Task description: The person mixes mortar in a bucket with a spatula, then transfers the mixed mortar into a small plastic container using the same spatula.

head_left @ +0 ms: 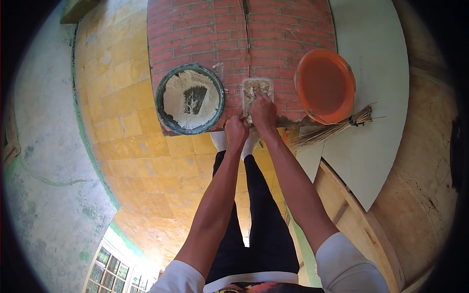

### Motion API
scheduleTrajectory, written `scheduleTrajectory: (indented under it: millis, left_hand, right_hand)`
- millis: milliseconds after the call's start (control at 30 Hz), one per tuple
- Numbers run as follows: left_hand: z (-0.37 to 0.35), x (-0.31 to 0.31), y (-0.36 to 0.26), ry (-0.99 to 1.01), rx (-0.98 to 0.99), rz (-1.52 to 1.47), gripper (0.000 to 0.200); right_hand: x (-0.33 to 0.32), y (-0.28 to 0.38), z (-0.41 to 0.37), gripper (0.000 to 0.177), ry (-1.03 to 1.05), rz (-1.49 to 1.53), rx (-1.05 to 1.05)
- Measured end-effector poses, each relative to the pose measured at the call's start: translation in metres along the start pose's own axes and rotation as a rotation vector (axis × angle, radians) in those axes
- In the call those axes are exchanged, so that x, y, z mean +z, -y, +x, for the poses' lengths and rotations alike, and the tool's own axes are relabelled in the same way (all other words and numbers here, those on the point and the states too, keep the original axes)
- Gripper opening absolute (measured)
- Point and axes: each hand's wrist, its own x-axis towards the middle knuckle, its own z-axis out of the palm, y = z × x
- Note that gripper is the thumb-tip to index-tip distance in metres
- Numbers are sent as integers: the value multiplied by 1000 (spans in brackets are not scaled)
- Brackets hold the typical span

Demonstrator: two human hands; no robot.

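A clear plastic container [244,95] with a lumpy grey-white mixture [257,87] sits near the front edge of the brick-patterned tabletop. My right hand [264,111] reaches into it, fingers bent down at the mixture; whether they pinch anything is hidden. My left hand [236,130] is curled closed just left of the container's near end, at the tabletop edge. Its fingertips are turned away, so what they grip cannot be made out. To the left stands a dark round basin [161,113] with white powder [178,100], its bottom showing through in the middle.
An orange bucket [350,100] stands at the right of the brick-patterned tabletop [195,34]. A stick broom [337,129] lies below it, across the table's corner. Yellow tiles [141,161] spread to the left, and a pale board [376,97] is on the right.
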Motion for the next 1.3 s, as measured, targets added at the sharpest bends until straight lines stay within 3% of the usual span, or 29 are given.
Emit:
scheduleTrajectory:
  millis: [167, 533, 600, 633, 800, 1100, 1300]
  left_hand:
    - [2, 5, 10, 15, 13, 86, 40]
    - [0, 1, 3, -24, -49, -93, 27]
    - [0, -1, 0, -2, -49, -66, 33]
    - [1, -3, -1, 20, -50, -36, 40]
    - [4, 3, 2, -22, -30, -43, 37]
    - [8, 13, 14, -41, -50, -11, 34]
    - [9, 11, 13, 9, -84, -68, 32]
  right_hand:
    - [-27, -8, 1, 26, -17, 121, 22]
    - [-32, 2, -10, 26, 2, 159, 142]
    - [-18, 1, -13, 30, -130, 222, -78]
    - [-14, -3, -12, 30, -131, 223, -78]
    - [-14, -23, -1, 34, -57, 54, -85]
    - [-20, -24, -7, 40, -90, 55, -111]
    - [-31, -25, -6, 35, -102, 91, -109]
